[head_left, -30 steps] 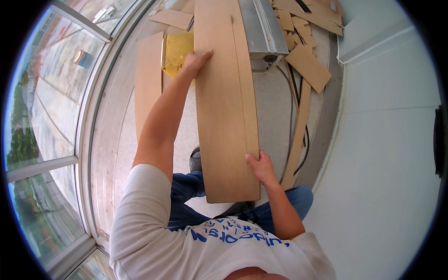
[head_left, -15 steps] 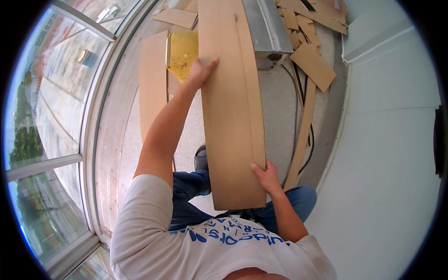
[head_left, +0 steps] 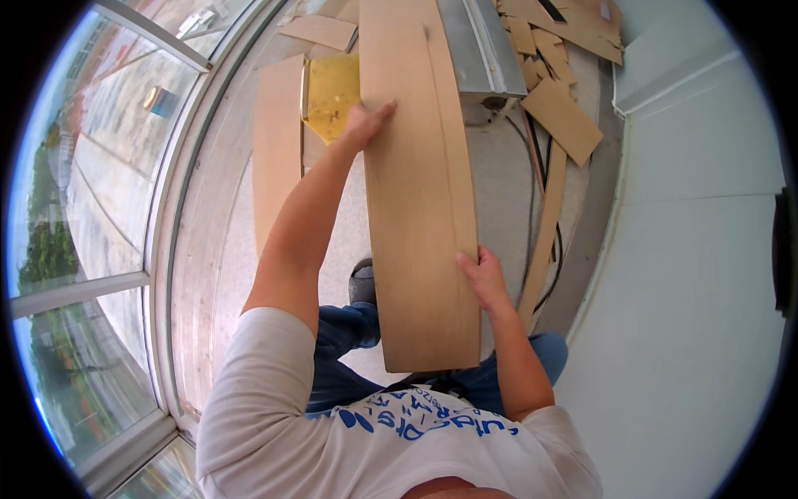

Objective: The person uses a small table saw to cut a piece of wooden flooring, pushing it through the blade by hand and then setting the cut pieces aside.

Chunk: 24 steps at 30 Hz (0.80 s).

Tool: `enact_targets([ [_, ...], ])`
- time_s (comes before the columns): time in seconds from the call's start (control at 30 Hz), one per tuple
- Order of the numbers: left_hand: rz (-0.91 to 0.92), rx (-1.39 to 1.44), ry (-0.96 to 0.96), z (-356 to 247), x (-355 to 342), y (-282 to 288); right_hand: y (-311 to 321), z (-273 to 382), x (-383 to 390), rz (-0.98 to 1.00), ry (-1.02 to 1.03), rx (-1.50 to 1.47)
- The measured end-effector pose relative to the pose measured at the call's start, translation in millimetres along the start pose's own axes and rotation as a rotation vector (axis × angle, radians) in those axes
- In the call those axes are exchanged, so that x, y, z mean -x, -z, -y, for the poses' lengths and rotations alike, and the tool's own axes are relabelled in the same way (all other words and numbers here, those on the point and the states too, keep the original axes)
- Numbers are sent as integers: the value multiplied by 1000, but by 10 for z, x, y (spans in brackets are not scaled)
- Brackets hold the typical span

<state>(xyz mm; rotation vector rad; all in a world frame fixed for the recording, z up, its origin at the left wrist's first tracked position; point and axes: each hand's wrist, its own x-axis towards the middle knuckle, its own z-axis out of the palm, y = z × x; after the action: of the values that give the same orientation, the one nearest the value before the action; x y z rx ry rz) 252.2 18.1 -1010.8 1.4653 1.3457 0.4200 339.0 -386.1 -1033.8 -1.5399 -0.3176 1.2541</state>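
A long, light-brown wooden board (head_left: 420, 208) stretches away from my lap, with a thin lengthwise line near its right side. My left hand (head_left: 366, 125) grips its left edge far up, thumb lying over the top face and fingers hidden behind the edge. On the right edge, closer to me, my right hand (head_left: 484, 279) holds the board with its thumb on top; the other fingers curl at the side and partly underneath. Beyond the left hand is a yellow, stained panel (head_left: 331, 96), partly covered by the board.
Another board (head_left: 278, 150) lies on the floor at left, near the window frame (head_left: 162, 249). A grey metal machine table (head_left: 482, 50) stands at the far right of the board. Wood offcuts (head_left: 564, 121), a long strip (head_left: 544, 233) and black cable (head_left: 555, 274) lie before the white wall (head_left: 682, 274).
My right hand has slid up along the board's right edge, away from me. The left hand keeps its hold, and the board sits almost as before.
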Motion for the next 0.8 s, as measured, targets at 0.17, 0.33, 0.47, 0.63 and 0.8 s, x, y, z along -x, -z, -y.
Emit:
enact_targets([
  [0.17,50,-2,48,28,86,-6,-15,-90,69,12,-5,63],
  [0.33,38,16,33,24,219,-26,-26,-101,161,16,-13,22],
  [0.47,54,31,27,47,277,-20,-16,-126,230,-1,0,36],
  [0.63,26,16,18,160,299,-32,-8,-139,327,-1,-7,78],
  [0.8,-4,-54,26,186,305,-25,-8,-180,361,7,2,37],
])
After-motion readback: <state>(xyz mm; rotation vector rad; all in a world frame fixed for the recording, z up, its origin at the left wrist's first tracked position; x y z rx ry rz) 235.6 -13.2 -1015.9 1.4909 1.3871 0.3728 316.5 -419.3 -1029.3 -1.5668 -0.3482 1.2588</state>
